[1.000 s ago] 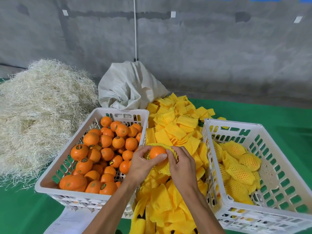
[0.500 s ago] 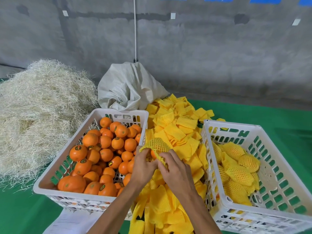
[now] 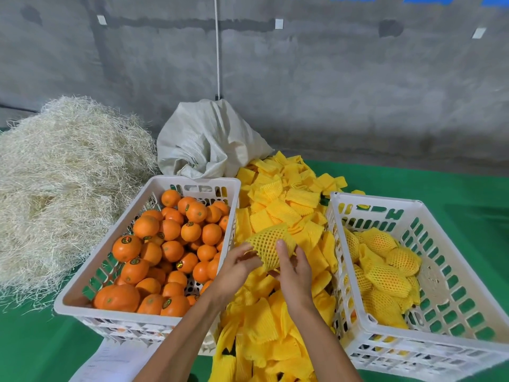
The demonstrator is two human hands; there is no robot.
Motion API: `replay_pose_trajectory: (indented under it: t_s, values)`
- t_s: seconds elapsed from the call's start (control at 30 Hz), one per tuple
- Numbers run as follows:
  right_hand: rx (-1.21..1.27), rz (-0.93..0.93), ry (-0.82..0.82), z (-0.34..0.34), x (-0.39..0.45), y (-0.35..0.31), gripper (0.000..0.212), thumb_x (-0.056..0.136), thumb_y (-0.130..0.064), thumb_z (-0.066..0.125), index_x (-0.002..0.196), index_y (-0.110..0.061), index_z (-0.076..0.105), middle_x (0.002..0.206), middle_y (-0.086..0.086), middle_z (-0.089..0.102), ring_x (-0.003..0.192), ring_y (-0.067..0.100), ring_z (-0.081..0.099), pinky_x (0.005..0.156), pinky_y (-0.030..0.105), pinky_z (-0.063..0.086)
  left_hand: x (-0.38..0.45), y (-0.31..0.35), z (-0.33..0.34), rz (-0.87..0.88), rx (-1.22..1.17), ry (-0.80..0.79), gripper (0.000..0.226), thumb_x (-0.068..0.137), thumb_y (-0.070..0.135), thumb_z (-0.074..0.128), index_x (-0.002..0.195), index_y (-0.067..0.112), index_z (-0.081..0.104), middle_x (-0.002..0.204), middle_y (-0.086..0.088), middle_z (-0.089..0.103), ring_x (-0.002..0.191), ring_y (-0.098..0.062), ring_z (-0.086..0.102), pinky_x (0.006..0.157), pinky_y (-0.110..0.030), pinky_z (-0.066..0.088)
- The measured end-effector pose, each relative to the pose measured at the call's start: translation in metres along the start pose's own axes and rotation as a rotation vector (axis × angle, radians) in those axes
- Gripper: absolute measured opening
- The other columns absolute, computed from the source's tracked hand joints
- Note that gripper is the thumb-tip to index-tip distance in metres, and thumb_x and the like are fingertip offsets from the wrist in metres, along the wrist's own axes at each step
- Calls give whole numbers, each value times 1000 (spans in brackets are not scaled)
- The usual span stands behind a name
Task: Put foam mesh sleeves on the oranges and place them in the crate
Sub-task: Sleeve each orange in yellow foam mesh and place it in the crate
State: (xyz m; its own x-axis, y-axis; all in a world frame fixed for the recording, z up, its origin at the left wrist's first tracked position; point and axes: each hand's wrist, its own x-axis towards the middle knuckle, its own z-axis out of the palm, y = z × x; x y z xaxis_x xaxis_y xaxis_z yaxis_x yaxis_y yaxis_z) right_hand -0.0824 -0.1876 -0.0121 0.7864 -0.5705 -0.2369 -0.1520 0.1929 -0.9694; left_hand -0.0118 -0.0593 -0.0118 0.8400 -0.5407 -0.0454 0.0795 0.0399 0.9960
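Since a second ago, your mesh sleeve point(image 3: 268, 242) has slid fully over the orange, hiding the fruit that then showed bare at its top. You work at a green-covered bench point(image 3: 413, 186) against a grey concrete wall point(image 3: 330, 78), with straw point(image 3: 63, 183) and a pale sack point(image 3: 209, 142) behind the crate of bare oranges point(image 3: 154, 249) and the right crate point(image 3: 429, 277). Your left hand point(image 3: 237, 267) pinches the sleeve's lower left end, your right hand point(image 3: 294, 267) holds its right side with curled fingers; this two-handed grip keeps it above the loose sleeve pile point(image 3: 278, 205), between the crates.
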Motion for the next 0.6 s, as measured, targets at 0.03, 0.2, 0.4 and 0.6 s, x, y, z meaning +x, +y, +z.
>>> replay_pose_trajectory:
  t_s: [0.03,0.2,0.4,0.6]
  values:
    - [111,34,2,-1,0,0,84,89,-65,59,156,-25,31,154,1,42,129,24,56,91,40,59,2,-2,-3,-3,-131,6,27,84,18,68,107,15,80,140,-10,62,129,-22,61,97,-42,56]
    - [300,128,-41,2,-1,-3,72,99,-58,49,159,-37,16,140,-5,40,117,26,61,75,39,63,5,-1,-3,85,-141,31,31,105,20,59,78,12,71,136,-4,68,131,-21,59,96,-50,58]
    - [-34,-36,-7,2,0,4,86,89,-73,39,161,-31,19,167,-6,20,147,24,36,103,45,52,1,4,5,14,143,17,48,94,38,72,138,32,56,134,27,57,116,8,60,91,-40,60]
    - [-131,-99,-90,-19,6,-5,111,72,-80,70,159,-39,15,157,-14,32,134,15,52,101,43,54,8,14,22,-45,92,80,52,98,33,67,145,11,57,131,5,67,110,-2,68,97,-41,59]
